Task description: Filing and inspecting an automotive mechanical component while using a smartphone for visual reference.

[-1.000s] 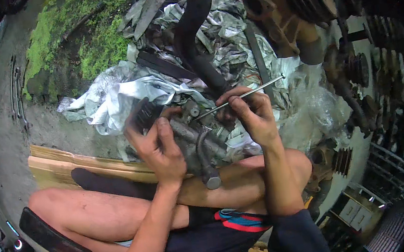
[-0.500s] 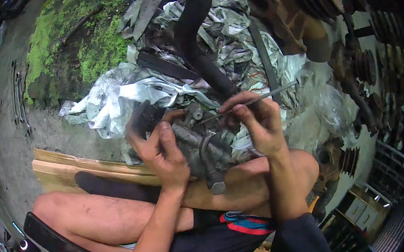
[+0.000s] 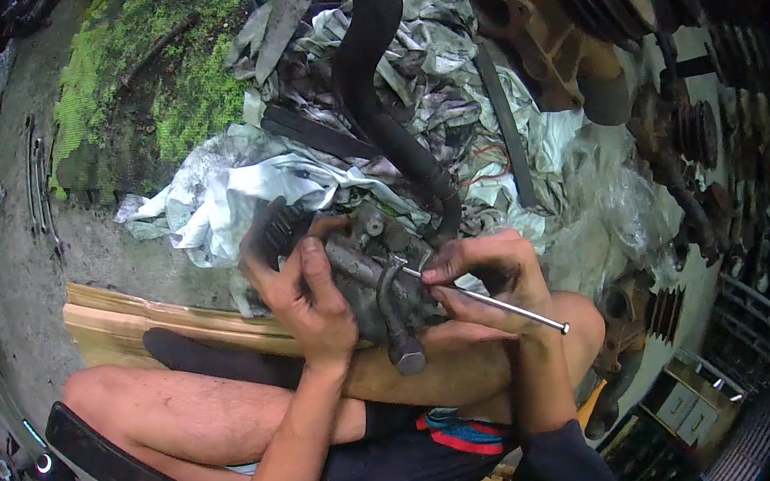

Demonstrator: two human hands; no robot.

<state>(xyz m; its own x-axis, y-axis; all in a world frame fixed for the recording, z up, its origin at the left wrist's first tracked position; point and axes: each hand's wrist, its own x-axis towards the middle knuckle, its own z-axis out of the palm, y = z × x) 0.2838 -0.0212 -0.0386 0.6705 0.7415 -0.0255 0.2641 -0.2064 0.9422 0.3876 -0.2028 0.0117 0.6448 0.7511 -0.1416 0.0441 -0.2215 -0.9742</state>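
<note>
A grimy grey metal engine part [image 3: 380, 284] with a bolt end pointing down rests over my bare legs. My left hand [image 3: 301, 293] grips it from the left side, fingers wrapped over its top. My right hand [image 3: 489, 281] pinches a thin silver metal rod [image 3: 496, 302]. The rod's tip touches the part near its middle, and its other end points down to the right.
A thick black hose [image 3: 376, 80] runs from the top down to the part, over crumpled plastic sheets [image 3: 236, 186]. Rusty pulleys and castings [image 3: 569, 20] crowd the right. A wooden board [image 3: 118, 318] lies at left, mossy ground [image 3: 156, 67] behind.
The rod has swung round: its free end pointed up to the right before and now points down to the right, its tip at the part. My left hand kept its grip.
</note>
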